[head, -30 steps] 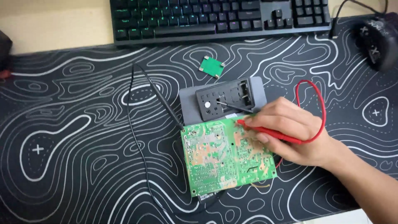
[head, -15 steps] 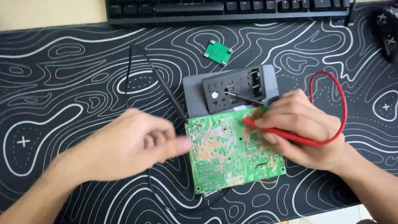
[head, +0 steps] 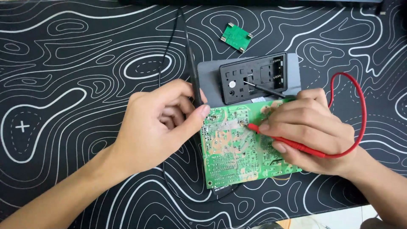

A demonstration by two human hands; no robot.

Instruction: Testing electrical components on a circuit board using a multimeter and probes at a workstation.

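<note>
- My left hand (head: 159, 125) has just come in at centre frame — fingers closing on the black probe (head: 195, 82).
- Right hand (head: 309, 129) still pinches the red probe (head: 292, 144) on the green circuit board (head: 237, 148), centre-right — both leads nearly ready.

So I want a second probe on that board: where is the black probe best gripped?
Grip the black probe on its thin shaft, from the left, pen-style. It lies nearly upright beside the green board, and the left hand is already at its lower end.
</note>
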